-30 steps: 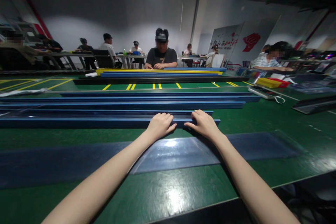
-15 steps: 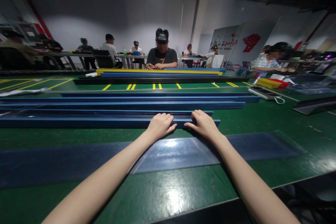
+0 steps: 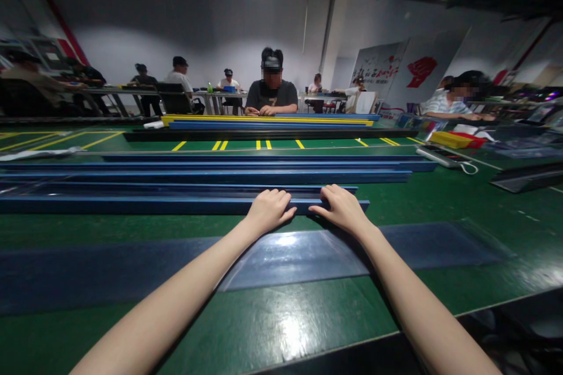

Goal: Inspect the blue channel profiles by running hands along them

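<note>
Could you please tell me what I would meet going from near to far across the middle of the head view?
Clear, flat plastic sheet, long blue strip with the left hand and right hand on it, more long blue strips, long black strip, long yellow strip, person in a dark grey shirt.

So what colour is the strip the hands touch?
That strip is blue; the head view shows it best.
</note>
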Tool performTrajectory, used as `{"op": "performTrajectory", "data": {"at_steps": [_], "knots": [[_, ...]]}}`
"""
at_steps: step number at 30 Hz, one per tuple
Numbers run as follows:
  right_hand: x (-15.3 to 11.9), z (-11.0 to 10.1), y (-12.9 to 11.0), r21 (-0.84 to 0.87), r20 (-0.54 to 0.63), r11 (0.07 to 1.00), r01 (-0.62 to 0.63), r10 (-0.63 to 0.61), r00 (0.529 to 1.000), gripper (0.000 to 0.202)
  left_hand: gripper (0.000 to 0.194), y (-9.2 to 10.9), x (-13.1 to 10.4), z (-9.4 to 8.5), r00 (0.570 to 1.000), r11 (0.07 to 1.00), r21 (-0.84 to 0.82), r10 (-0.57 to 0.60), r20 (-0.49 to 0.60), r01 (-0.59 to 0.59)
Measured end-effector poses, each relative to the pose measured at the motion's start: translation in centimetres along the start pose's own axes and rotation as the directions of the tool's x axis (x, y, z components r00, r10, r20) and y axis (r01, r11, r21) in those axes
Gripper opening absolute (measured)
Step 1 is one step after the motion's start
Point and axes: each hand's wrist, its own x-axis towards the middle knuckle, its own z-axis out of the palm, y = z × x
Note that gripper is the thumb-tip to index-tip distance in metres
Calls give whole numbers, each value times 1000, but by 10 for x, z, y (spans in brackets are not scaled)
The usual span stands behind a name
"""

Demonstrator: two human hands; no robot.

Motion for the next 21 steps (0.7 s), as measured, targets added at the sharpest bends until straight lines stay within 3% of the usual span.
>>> {"op": "performTrajectory", "data": {"at_steps": [8, 21], "knots": [[1, 5, -10, 25, -28, 994, 104, -103, 994, 23, 27, 1, 2, -1, 1000, 1000, -13, 3, 1, -3], [6, -2, -6, 31, 40, 996, 87, -88, 995, 16, 29, 0, 2, -3, 999, 1000, -2, 9, -41, -9]]}}
